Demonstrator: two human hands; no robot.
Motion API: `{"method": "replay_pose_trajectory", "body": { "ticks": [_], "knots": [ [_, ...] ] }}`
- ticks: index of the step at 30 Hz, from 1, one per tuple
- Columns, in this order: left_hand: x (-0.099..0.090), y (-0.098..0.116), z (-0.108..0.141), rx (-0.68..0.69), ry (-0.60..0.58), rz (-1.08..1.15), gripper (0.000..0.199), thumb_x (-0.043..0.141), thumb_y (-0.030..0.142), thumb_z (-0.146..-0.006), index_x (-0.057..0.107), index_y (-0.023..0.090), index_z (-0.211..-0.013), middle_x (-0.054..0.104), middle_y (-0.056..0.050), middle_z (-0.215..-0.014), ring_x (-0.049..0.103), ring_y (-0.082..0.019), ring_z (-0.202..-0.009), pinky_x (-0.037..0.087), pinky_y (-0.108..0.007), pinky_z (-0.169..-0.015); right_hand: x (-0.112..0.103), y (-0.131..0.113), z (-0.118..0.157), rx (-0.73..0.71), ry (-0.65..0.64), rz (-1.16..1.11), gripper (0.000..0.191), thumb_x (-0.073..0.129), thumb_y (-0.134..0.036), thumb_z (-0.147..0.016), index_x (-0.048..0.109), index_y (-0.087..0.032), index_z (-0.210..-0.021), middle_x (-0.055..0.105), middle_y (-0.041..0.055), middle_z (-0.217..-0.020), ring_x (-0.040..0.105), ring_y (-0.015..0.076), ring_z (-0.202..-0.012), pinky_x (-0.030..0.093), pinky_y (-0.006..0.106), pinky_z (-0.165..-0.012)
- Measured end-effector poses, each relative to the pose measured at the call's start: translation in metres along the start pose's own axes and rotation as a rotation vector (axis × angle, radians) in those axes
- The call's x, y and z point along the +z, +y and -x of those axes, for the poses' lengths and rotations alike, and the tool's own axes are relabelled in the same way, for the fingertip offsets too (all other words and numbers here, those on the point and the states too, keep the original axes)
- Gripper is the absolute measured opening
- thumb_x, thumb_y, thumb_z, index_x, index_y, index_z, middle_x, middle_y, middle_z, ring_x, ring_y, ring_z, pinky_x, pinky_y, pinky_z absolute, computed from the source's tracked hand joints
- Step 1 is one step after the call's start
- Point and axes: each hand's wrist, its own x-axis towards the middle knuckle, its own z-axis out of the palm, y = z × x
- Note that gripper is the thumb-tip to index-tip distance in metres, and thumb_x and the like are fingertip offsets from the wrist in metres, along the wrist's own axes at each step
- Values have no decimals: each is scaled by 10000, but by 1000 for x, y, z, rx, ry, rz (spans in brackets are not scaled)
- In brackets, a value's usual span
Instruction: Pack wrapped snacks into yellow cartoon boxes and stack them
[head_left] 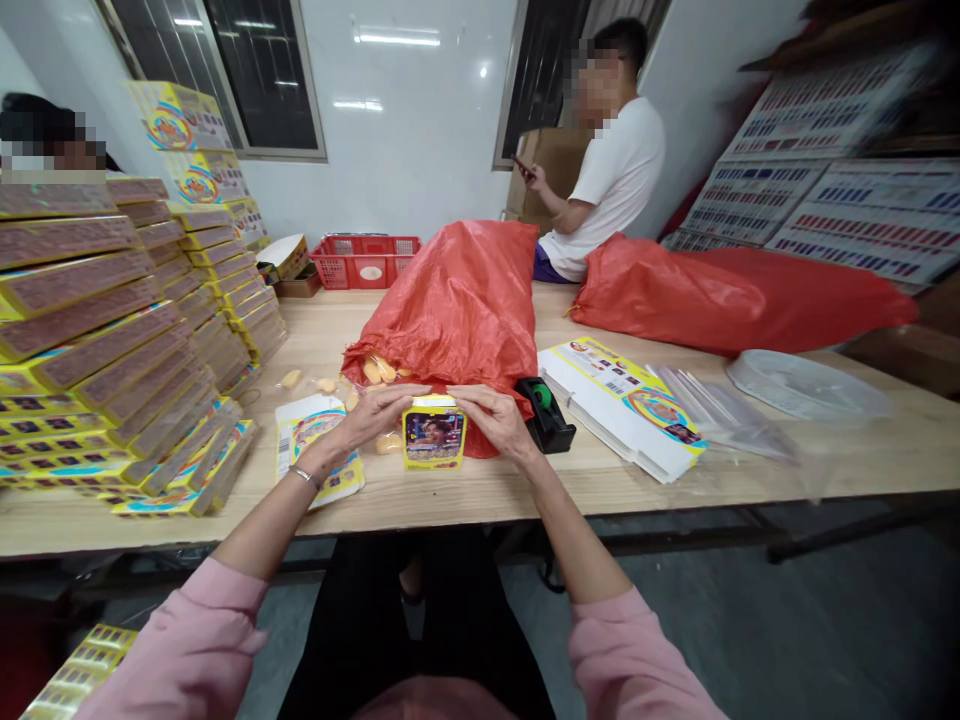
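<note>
A small yellow box (434, 437) with a dark picture on its front stands upright near the table's front edge. My left hand (379, 412) reaches its upper left edge, and my right hand (496, 420) reaches its upper right edge. Both hands grip the box's top between them, with the fingers fairly straight. Under my left wrist lies a flattened printed carton (341, 482). Small wrapped yellow pieces (379, 370) spill from the mouth of a big red sack (469, 290) right behind the box. A black tape dispenser (551, 420) with green tape sits beside my right hand.
Yellow boxes (112, 340) are stacked high at left. A red basket (365, 262) stands behind. On the right are flat printed cartons (622, 400), clear plastic sleeves (724, 410), a clear lid (802, 385) and another red sack (720, 295). A person (615, 150) sits at the back holding a phone.
</note>
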Motion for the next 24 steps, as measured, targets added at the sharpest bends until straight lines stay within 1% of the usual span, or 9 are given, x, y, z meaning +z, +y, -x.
{"method": "replay_pose_trajectory", "body": {
  "ticks": [3,6,12,15,17,19,20,23,24],
  "knots": [
    [-1,-7,5,100,-17,-95,357,592,423,-903,691,249,-1198,703,-73,-1227,619,-257,-1182,461,-440,-1048,-3,1,3,-27,-35,30,251,586,-373,-935,724,-260,-1111,692,56,-1204,638,217,-1129,484,424,-1022],
    [1,-12,9,195,-14,-149,419,678,375,-856,645,263,-1258,679,-75,-1271,599,-257,-1220,440,-452,-1074,-3,3,7,-36,-49,48,277,631,-395,-904,719,-258,-1127,660,71,-1264,618,234,-1171,466,447,-1043],
    [14,-16,8,240,60,-89,327,577,329,-930,654,241,-1236,657,-96,-1301,603,-233,-1221,458,-437,-1057,11,4,12,6,69,54,206,608,-359,-915,743,-251,-1027,680,65,-1220,631,220,-1141,475,412,-1031],
    [20,-11,5,206,128,-89,303,601,359,-911,682,216,-1166,679,-112,-1252,624,-237,-1175,481,-429,-1019,19,-3,17,26,115,76,298,589,-349,-923,667,-232,-1186,647,78,-1271,608,214,-1168,468,383,-1031],
    [23,-7,4,170,158,-107,302,639,390,-879,689,202,-1110,689,-116,-1204,643,-236,-1115,510,-407,-964,17,-8,24,22,129,112,386,580,-346,-926,588,-215,-1289,603,95,-1328,579,214,-1202,457,367,-1035],
    [25,-5,3,137,189,-113,278,657,421,-858,693,195,-1016,702,-100,-1118,663,-224,-1021,533,-373,-893,5,-9,34,43,211,169,354,560,-358,-933,596,-206,-1250,613,104,-1291,587,211,-1169,473,345,-996],
    [26,-5,3,129,208,-111,268,656,435,-854,691,195,-967,706,-88,-1070,666,-216,-979,538,-356,-864,-5,-7,40,81,302,209,311,541,-371,-937,620,-201,-1185,636,107,-1227,606,210,-1114,489,338,-955],
    [27,-4,0,128,219,-118,275,640,459,-857,684,205,-953,707,-61,-996,658,-204,-922,535,-324,-825,-52,9,56,336,648,377,301,517,-435,-914,642,-177,-1004,648,109,-1001,617,205,-863,512,343,-811],
    [27,-4,-1,134,208,-131,287,632,463,-862,688,212,-988,706,-58,-1004,653,-206,-933,530,-325,-836,-69,17,61,447,695,434,320,541,-463,-881,647,-170,-954,633,108,-965,597,206,-816,505,358,-800]
  ]
}}
